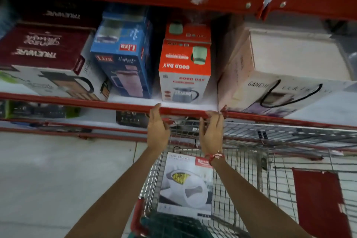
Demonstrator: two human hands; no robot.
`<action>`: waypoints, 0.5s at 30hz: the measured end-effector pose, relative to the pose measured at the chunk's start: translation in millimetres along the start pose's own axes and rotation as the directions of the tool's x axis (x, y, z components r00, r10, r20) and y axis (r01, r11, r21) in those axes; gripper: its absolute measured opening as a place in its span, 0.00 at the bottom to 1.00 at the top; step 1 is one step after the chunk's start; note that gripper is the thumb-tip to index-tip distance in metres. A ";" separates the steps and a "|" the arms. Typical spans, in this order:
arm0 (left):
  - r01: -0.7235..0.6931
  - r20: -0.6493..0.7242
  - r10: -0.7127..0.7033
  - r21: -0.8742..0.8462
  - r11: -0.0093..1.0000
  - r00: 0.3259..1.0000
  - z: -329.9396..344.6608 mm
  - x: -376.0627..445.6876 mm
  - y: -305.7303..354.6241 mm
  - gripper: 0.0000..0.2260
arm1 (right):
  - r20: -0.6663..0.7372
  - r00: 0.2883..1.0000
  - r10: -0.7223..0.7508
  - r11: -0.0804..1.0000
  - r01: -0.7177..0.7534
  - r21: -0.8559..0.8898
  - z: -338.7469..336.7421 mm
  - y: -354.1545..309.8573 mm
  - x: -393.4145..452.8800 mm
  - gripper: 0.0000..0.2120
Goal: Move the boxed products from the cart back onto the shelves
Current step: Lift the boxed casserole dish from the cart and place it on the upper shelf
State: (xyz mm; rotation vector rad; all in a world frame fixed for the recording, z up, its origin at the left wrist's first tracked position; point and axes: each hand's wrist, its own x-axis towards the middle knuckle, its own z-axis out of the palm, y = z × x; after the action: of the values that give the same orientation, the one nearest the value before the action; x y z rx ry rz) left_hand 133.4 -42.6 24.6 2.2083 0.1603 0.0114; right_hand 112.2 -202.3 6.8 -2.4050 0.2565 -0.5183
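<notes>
At the red shelf edge (179, 111), the left hand (157, 129) and right hand (211, 133) are held empty, fingers loosely spread, below an orange box (184, 63); a white box (186, 185) is left in the cart (251, 170).

Retail shop aisle: red metal shelves (135, 106) stocked with boxed kitchenware (184, 67) showing kettles and jugs, wire shopping cart (251, 160) parked in front, tiled floor (58, 170).

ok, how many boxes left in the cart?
1 visible: the white box lying in the cart, between the forearms. The dark green item at the cart's near end may hide more.
</notes>
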 end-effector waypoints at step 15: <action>0.684 0.561 -0.709 0.311 0.660 0.428 78.2 -130.0 -138.8 0.29 | 0.697 0.111 0.708 0.388 -0.886 -0.253 34.1 141.9 -166.3 0.20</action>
State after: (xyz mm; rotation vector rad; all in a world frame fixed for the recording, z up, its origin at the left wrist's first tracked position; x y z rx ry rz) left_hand -5.7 -38.4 -126.7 1.8754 0.6878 -1.2364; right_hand -30.4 -240.2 -158.1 -1.6100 1.0169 0.9173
